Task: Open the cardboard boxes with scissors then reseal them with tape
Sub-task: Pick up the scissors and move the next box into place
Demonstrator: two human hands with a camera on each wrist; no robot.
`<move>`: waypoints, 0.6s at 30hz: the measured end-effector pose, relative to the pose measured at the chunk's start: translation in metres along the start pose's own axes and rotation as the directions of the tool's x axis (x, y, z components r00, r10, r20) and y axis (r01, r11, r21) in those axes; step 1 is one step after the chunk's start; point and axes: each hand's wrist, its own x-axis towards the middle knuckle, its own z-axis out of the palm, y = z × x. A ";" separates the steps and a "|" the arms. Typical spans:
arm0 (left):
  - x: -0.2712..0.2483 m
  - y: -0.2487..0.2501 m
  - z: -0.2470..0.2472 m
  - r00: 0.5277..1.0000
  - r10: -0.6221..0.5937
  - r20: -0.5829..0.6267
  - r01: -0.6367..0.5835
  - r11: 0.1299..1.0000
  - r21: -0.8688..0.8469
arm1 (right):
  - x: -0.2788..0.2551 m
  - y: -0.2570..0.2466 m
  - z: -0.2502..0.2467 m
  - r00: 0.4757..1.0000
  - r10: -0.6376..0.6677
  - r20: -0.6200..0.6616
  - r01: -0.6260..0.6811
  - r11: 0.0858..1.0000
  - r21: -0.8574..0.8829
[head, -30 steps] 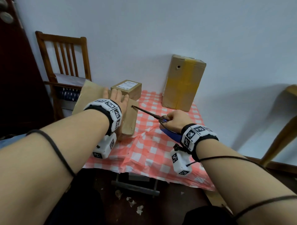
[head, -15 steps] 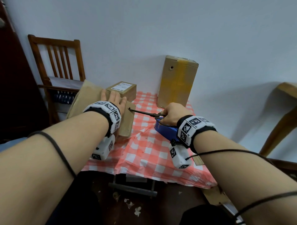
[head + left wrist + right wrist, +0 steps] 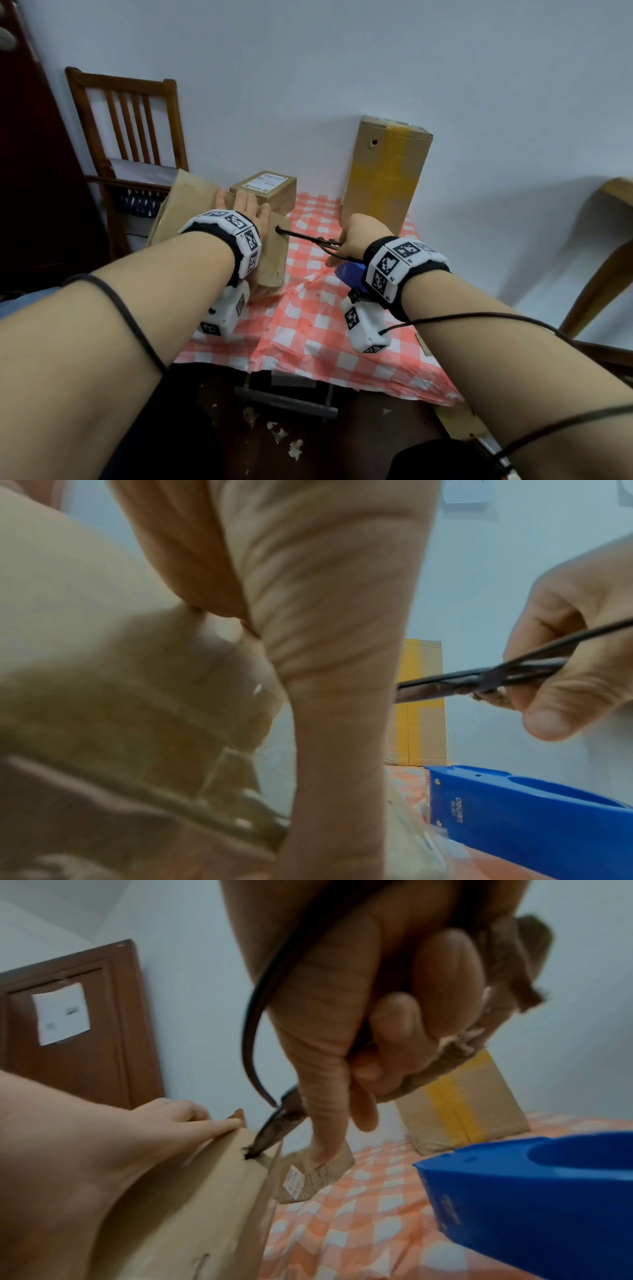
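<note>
A flat brown cardboard box [image 3: 191, 212] lies at the left of the checked table. My left hand [image 3: 245, 210] presses flat on its top, fingers straight [image 3: 192, 1118]. My right hand [image 3: 352, 240] grips dark metal scissors [image 3: 308, 238] by the handles [image 3: 394, 1010]. The blade tip [image 3: 251, 1153] is stuck into the box's right side, where a small dark hole shows. The scissors' blades [image 3: 445, 687] look closed. A blue tape dispenser [image 3: 351, 275] lies on the cloth under my right wrist, also seen large in the wrist views [image 3: 520, 813] [image 3: 534, 1199].
A small labelled box [image 3: 265, 192] sits behind the flat one. A tall box with yellow tape [image 3: 387, 174] stands against the wall. A wooden chair [image 3: 126, 144] is at the left, a brown door [image 3: 72, 1031] beyond. Paper scraps lie on the floor [image 3: 284, 438].
My right hand moved left and pushed the scissor tip from just clear of the box into its right side. My left hand stayed pressed on the box.
</note>
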 end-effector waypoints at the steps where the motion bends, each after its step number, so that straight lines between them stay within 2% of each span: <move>1: 0.000 -0.002 0.001 1.000 0.005 -0.005 -0.005 1.000 -0.003 | 0.000 0.005 0.003 1.000 -0.003 0.016 0.003 1.000 0.028; 6: 0.000 -0.009 0.006 0.999 0.045 -0.009 -0.045 0.999 -0.013 | 0.001 0.020 0.022 1.000 0.020 0.022 -0.025 0.974 0.223; 9: -0.001 -0.012 0.007 0.999 0.040 -0.008 -0.040 0.999 -0.034 | 0.000 0.023 0.031 1.000 0.024 0.008 -0.025 0.955 0.296; 13: -0.003 -0.019 0.009 0.997 0.036 0.069 -0.035 0.999 -0.012 | -0.001 0.026 0.039 1.000 0.001 -0.024 0.008 0.920 0.392; 18: -0.004 -0.022 0.013 0.999 -0.010 0.048 0.015 0.995 -0.096 | -0.001 0.023 0.052 1.000 -0.010 0.004 0.007 0.849 0.528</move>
